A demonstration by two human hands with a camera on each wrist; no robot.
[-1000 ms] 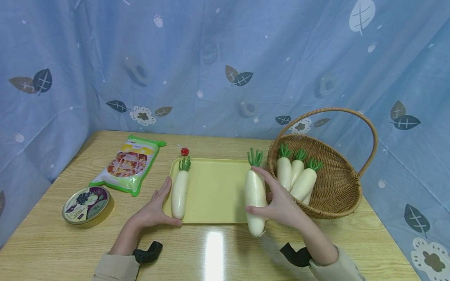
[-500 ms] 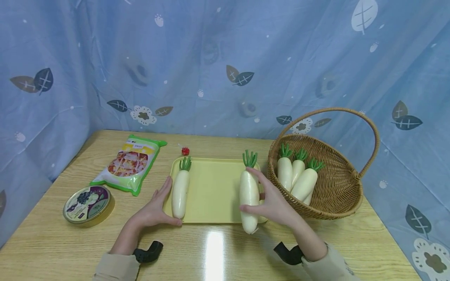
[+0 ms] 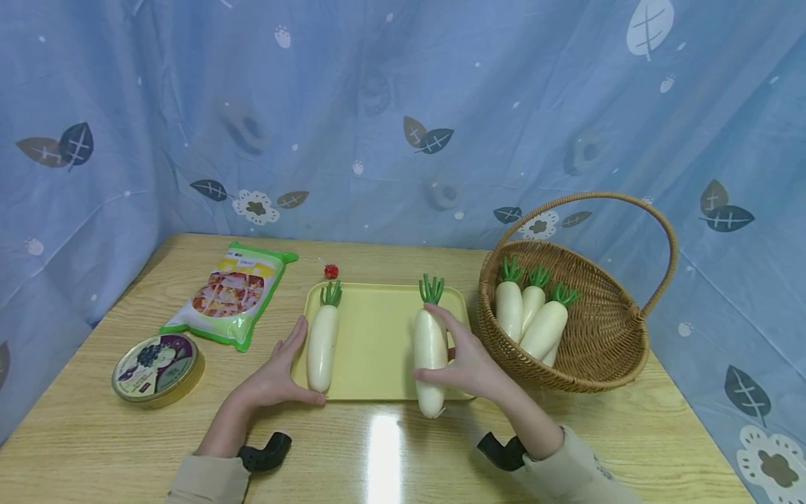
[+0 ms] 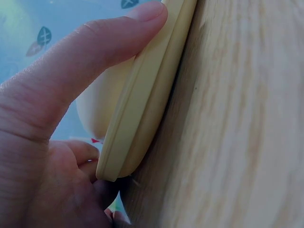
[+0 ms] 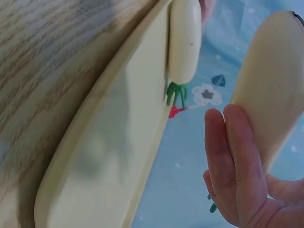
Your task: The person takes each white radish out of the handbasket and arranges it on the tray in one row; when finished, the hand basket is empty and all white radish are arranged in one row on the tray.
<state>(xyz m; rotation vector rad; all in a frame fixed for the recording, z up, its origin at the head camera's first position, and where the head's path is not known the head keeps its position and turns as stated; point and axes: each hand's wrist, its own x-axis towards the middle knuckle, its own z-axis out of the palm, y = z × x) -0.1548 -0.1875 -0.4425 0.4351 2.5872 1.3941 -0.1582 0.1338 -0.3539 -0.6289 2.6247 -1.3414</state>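
Note:
A white radish (image 3: pixel 431 360) with green stalks is held in my right hand (image 3: pixel 466 364), fingers on one side and thumb on the other. It hangs over the right half of the yellow tray (image 3: pixel 378 343), its lower tip past the front rim. In the right wrist view, fingertips (image 5: pixel 235 114) lie along the radish's side. My left hand (image 3: pixel 277 374) holds the tray's front left corner. The left wrist view shows its thumb (image 4: pixel 147 14) on the rim and other fingers round the corner. Another white radish (image 3: pixel 323 350) lies on the tray beside that hand.
A wicker basket (image 3: pixel 592 329) with several white radishes (image 3: pixel 545 331) stands at right, its handle arching high. On the left are a green-edged food bag (image 3: pixel 229 294) and a round tin (image 3: pixel 154 371). A small red object (image 3: pixel 331 271) lies behind the tray.
My right hand has carried the radish leftward from beside the basket, farther over the tray. The left hand and the tray have stayed in place.

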